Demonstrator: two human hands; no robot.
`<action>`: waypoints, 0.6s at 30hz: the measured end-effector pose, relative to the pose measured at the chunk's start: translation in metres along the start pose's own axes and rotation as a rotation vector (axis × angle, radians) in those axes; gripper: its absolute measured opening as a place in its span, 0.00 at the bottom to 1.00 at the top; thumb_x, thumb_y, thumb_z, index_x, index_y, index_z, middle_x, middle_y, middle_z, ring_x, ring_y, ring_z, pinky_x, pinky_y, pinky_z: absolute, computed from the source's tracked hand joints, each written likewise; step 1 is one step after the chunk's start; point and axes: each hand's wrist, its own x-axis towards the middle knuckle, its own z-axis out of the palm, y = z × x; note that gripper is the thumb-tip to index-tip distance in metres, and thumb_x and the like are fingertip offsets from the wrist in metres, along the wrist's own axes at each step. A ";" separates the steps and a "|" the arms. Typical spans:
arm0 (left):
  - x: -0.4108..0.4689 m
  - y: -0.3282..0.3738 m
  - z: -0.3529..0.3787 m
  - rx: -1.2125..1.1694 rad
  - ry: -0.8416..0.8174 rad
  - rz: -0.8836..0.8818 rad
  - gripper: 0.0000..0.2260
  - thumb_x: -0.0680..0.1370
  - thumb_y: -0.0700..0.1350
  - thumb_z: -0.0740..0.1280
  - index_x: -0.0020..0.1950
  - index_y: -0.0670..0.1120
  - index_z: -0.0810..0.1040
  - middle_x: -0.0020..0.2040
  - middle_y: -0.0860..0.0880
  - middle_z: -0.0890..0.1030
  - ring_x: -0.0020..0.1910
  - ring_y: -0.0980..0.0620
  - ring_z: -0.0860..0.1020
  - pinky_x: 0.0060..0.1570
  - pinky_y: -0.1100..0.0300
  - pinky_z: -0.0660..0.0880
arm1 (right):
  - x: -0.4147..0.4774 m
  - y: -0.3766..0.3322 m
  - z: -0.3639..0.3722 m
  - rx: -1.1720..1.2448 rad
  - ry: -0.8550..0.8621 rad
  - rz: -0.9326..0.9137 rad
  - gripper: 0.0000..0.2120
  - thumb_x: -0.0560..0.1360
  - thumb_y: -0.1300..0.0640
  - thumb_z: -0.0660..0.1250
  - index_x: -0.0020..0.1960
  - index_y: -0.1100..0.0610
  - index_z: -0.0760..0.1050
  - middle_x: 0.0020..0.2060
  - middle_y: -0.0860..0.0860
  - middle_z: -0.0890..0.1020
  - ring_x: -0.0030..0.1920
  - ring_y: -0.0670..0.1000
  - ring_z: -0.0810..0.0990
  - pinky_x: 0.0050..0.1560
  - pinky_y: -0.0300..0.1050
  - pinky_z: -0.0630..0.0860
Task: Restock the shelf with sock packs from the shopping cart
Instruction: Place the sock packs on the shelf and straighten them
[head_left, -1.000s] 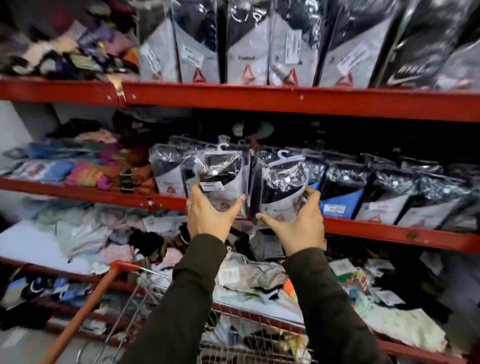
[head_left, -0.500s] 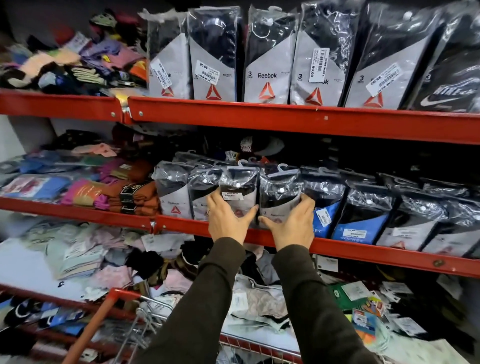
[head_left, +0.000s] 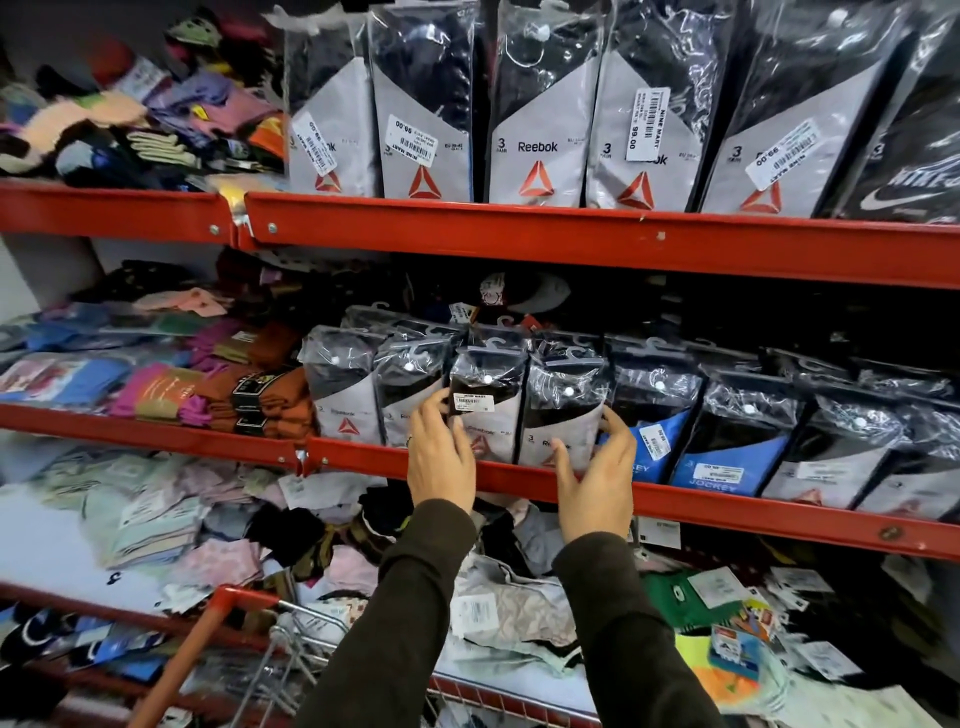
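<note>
Two packs: black-and-grey Reebok sock packs, left pack (head_left: 485, 410) and right pack (head_left: 563, 410), standing upright side by side on the middle shelf (head_left: 727, 512), touching each other, bottoms tucked behind the red front lip
Left hand (head_left: 441, 460): on the lower left front of the left pack, fingers spread loose, thumb up by the white price sticker; grip wide, resting on the pack more than squeezing it
Right hand (head_left: 597, 480): cupped around the lower right corner of the right pack, thumb across the front, fingers on the right edge; grip closed on that pack
Same row, left: two more Reebok packs (head_left: 340, 389), upright, touching the left pack's neighbour
Same row, right: blue Jockey packs (head_left: 649, 421) just beside the right hand, then more dark packs leaning along the shelf
Far left of middle shelf: loose folded socks (head_left: 156, 384), pink, blue, rust
Top shelf (head_left: 571, 234): tall Reebok packs (head_left: 540, 114) in a row, a Nike one at the far right edge
Bottom shelf: messy pile of loose socks and tags (head_left: 171, 525), spread wide
Cart (head_left: 223, 618): red handle and wire basket at the lower edge, below the sleeves; contents too hard to make out
Sleeves (head_left: 415, 597): dark, long, both arms reaching up to the shelf
</note>
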 end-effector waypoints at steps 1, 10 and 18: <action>0.002 -0.001 -0.002 -0.014 -0.014 -0.008 0.14 0.83 0.42 0.61 0.68 0.45 0.71 0.62 0.45 0.75 0.53 0.48 0.79 0.50 0.59 0.74 | 0.001 0.001 0.000 -0.006 0.005 0.001 0.27 0.77 0.50 0.69 0.70 0.56 0.62 0.63 0.55 0.71 0.61 0.56 0.77 0.57 0.49 0.79; -0.002 -0.013 -0.011 0.115 0.064 0.060 0.20 0.78 0.46 0.69 0.68 0.46 0.67 0.63 0.45 0.74 0.55 0.47 0.79 0.51 0.58 0.76 | 0.015 0.014 -0.019 -0.134 0.052 -0.060 0.30 0.70 0.46 0.75 0.66 0.56 0.68 0.53 0.51 0.74 0.54 0.53 0.72 0.54 0.51 0.74; 0.016 0.003 -0.025 0.514 -0.064 0.665 0.36 0.75 0.38 0.63 0.81 0.44 0.54 0.81 0.45 0.55 0.81 0.43 0.52 0.80 0.43 0.52 | 0.032 0.000 -0.029 -0.376 -0.023 -0.511 0.40 0.70 0.55 0.73 0.77 0.57 0.58 0.76 0.58 0.62 0.78 0.60 0.56 0.78 0.60 0.51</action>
